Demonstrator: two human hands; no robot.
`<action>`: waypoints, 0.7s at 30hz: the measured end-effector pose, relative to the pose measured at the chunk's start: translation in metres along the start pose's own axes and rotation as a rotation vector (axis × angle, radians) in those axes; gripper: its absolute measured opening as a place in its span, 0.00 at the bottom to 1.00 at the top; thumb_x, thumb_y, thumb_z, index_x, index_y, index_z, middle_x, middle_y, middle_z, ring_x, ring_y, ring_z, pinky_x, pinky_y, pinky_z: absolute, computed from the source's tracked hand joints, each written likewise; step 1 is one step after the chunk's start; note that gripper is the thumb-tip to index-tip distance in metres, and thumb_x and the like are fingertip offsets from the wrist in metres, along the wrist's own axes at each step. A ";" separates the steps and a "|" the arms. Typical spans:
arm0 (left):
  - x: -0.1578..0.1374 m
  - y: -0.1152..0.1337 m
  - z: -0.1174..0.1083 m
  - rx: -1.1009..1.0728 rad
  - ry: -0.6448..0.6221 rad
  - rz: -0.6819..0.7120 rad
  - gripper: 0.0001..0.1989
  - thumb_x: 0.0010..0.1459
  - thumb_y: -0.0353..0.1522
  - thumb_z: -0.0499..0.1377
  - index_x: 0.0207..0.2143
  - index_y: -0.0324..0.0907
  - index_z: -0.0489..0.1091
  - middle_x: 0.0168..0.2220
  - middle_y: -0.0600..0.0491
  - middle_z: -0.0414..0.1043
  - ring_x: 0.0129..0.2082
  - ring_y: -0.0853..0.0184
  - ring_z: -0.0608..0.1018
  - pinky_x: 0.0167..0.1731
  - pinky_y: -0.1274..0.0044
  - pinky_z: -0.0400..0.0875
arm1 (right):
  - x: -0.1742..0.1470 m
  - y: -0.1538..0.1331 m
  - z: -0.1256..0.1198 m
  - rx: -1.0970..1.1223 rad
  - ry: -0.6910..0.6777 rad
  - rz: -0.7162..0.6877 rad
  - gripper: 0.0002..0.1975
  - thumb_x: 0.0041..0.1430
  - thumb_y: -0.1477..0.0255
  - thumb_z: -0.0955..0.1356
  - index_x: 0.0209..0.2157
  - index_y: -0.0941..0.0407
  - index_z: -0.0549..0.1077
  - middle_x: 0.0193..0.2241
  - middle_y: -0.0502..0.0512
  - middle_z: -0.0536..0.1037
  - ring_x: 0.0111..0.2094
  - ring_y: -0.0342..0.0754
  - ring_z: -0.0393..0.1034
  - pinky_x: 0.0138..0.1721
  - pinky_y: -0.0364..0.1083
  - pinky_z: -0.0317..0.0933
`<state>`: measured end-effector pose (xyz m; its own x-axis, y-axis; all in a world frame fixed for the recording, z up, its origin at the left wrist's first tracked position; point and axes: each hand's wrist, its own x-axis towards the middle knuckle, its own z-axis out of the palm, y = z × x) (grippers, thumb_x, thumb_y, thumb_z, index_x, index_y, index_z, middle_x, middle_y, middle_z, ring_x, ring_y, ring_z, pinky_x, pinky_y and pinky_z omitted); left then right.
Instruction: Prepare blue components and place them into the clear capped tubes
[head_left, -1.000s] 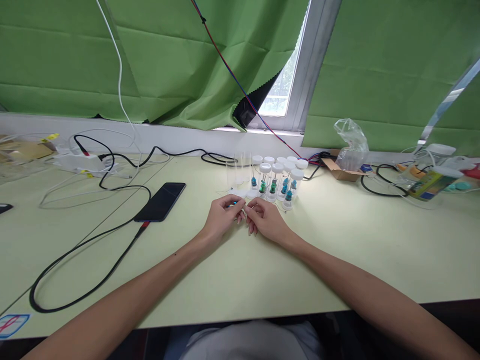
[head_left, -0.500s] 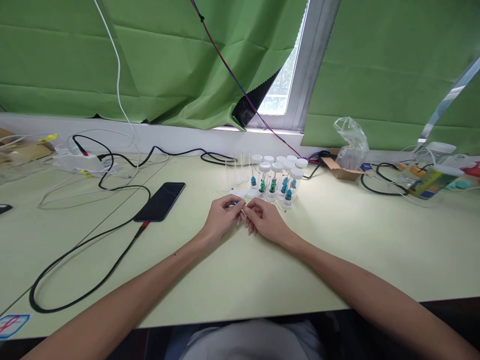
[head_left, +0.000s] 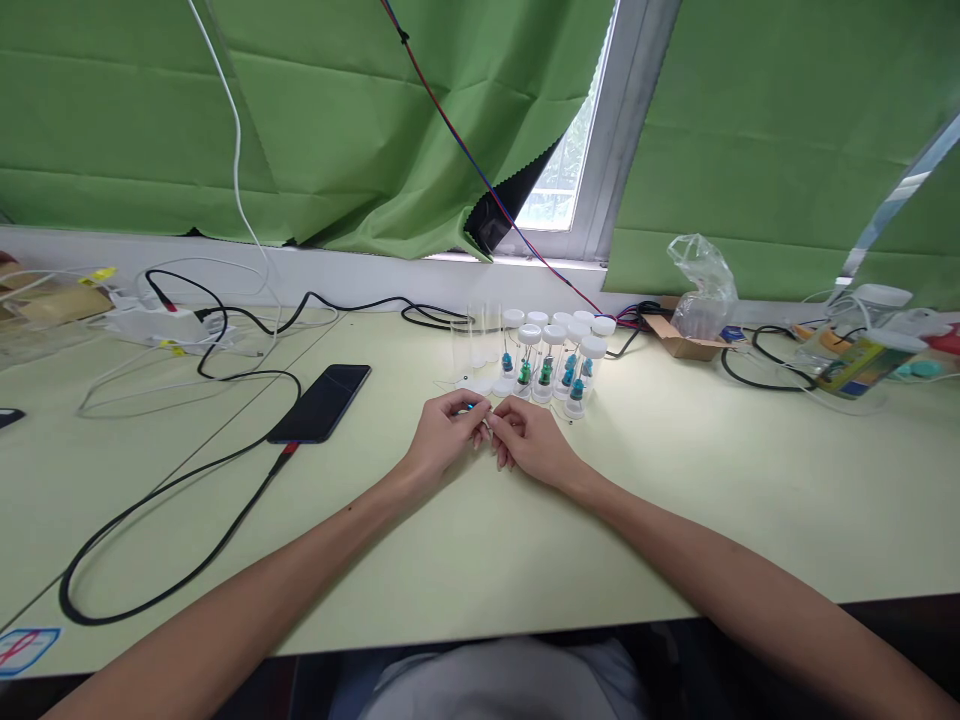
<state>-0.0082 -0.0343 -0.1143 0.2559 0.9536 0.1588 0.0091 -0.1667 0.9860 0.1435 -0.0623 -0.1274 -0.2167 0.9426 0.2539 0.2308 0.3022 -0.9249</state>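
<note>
Fingers (head_left: 465, 424) bunched in close, tips all but meeting! The left hand (head_left: 442, 432) is pinched tight on something small, the right hand (head_left: 534, 440) drawn in right beside it, though whether that one grips anything, there's no telling. Under them spreads the pale desk (head_left: 480, 560), a green curtain (head_left: 300, 130) hanging beyond. Off to the left lies the phone (head_left: 321, 404), screen dark. Just past the hands, capped tubes (head_left: 553, 335) stand upright, crowded together, clear tubes (head_left: 462, 352) to their left. Inside the capped ones, blue and green bits (head_left: 525, 373). And between the left thumb and fingers: a blue piece (head_left: 470, 407), mostly covered!
</note>
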 end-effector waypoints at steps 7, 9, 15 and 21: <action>0.000 -0.001 0.000 0.002 -0.005 0.005 0.12 0.51 0.40 0.65 0.26 0.39 0.73 0.21 0.54 0.70 0.20 0.71 0.69 0.24 0.76 0.64 | -0.001 0.001 0.000 0.005 0.000 -0.009 0.13 0.64 0.61 0.63 0.31 0.54 0.66 0.23 0.47 0.73 0.18 0.41 0.69 0.22 0.41 0.63; 0.001 -0.001 0.000 0.000 -0.002 0.004 0.12 0.51 0.40 0.65 0.26 0.39 0.73 0.22 0.54 0.70 0.21 0.71 0.70 0.24 0.76 0.64 | -0.001 0.002 0.000 0.005 0.000 -0.012 0.13 0.64 0.61 0.63 0.31 0.54 0.66 0.23 0.47 0.73 0.18 0.41 0.69 0.21 0.41 0.63; 0.001 -0.001 0.000 0.000 0.000 -0.002 0.13 0.50 0.40 0.66 0.26 0.39 0.73 0.21 0.54 0.70 0.20 0.71 0.69 0.23 0.76 0.64 | 0.000 0.002 0.000 0.004 0.002 0.001 0.12 0.64 0.61 0.63 0.31 0.54 0.65 0.23 0.47 0.73 0.18 0.41 0.69 0.21 0.41 0.63; 0.001 0.000 0.000 0.002 -0.002 0.003 0.12 0.50 0.40 0.65 0.25 0.39 0.73 0.21 0.54 0.70 0.20 0.71 0.69 0.23 0.76 0.64 | -0.001 0.001 0.000 0.005 0.000 -0.010 0.12 0.64 0.61 0.62 0.31 0.54 0.66 0.23 0.47 0.73 0.18 0.41 0.69 0.21 0.41 0.63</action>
<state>-0.0079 -0.0337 -0.1147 0.2579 0.9525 0.1621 0.0103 -0.1704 0.9853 0.1438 -0.0627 -0.1283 -0.2194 0.9395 0.2629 0.2240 0.3108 -0.9237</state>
